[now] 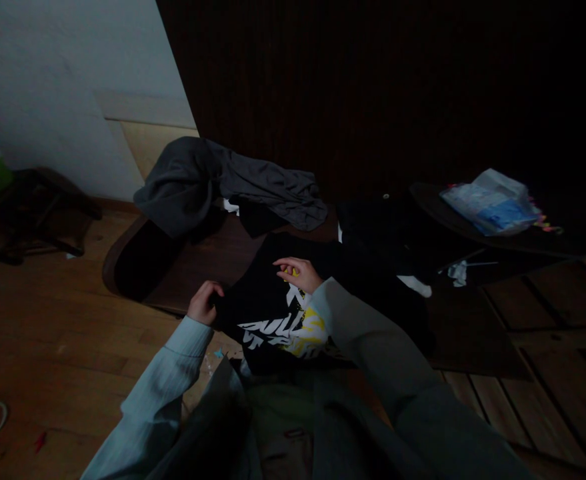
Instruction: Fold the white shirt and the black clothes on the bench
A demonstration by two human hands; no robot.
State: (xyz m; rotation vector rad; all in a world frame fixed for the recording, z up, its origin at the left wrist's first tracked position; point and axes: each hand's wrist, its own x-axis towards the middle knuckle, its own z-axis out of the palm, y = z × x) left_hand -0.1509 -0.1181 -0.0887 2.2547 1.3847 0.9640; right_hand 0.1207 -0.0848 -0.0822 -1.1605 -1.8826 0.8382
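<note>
A black T-shirt with white and yellow lettering lies spread on a dark wooden bench in front of me. At its left edge, my left hand is closed with the fabric pinched at the fingers. My right hand reaches over the printed part, its fingers loosely stretched and apart, touching or just above the cloth. The right forearm covers part of the shirt. Dim light makes the black folds toward the right hard to separate.
Behind the shirt lies a crumpled grey garment. More black clothing is piled to the right. A blue-and-white plastic pack rests on a dark round surface at far right. A low dark stool stands left on the wooden floor.
</note>
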